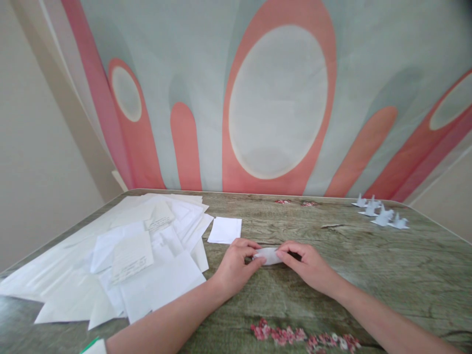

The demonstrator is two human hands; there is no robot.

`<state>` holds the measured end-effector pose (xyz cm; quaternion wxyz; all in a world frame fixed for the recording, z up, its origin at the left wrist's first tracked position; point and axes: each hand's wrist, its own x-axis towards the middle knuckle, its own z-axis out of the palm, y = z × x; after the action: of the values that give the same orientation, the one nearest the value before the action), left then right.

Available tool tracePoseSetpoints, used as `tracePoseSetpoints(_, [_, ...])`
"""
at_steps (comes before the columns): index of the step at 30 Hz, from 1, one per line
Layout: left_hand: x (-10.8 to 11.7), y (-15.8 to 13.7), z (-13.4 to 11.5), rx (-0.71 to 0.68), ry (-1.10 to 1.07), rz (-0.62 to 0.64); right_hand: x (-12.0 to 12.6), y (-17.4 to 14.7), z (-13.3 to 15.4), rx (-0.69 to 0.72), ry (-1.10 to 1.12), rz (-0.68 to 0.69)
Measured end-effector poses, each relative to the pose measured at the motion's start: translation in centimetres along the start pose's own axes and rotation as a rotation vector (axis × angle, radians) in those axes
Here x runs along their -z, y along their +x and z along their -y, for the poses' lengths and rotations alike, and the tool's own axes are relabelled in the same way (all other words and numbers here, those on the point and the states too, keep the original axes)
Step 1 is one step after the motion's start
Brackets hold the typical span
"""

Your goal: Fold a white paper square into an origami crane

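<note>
Between my two hands is a small piece of folded white paper (270, 256), held low over the wooden table. My left hand (239, 263) pinches its left end between thumb and fingers. At the right end, my right hand (303, 265) grips the paper the same way. Parts of the paper are covered by my fingers, so its exact folds cannot be made out. A small stack of white paper squares (225, 230) lies just beyond my left hand.
A large spread of loose white sheets (162, 280) covers the table's left side, some with printed lines. Several folded paper figures (383, 215) stand at the far right. The wood-patterned tabletop (368, 260) bears pink flower prints (280, 333). A patterned backdrop (210, 98) hangs behind.
</note>
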<state>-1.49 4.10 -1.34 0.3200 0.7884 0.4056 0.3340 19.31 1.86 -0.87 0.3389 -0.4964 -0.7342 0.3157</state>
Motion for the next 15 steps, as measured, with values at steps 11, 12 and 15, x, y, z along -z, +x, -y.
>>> tracePoseSetpoints(11, [-0.1,0.0,0.1,-0.022,0.156,0.021,-0.8,0.7,-0.9,0.045,-0.209,-0.077])
tracePoseSetpoints(12, [-0.1,0.0,0.1,-0.030,0.174,0.027,-0.8,0.9,-0.9,0.057,-0.215,-0.075])
tracePoseSetpoints(15, [-0.1,0.0,-0.2,-0.049,0.227,0.028,-0.9,1.3,-1.2,0.065,-0.229,-0.064])
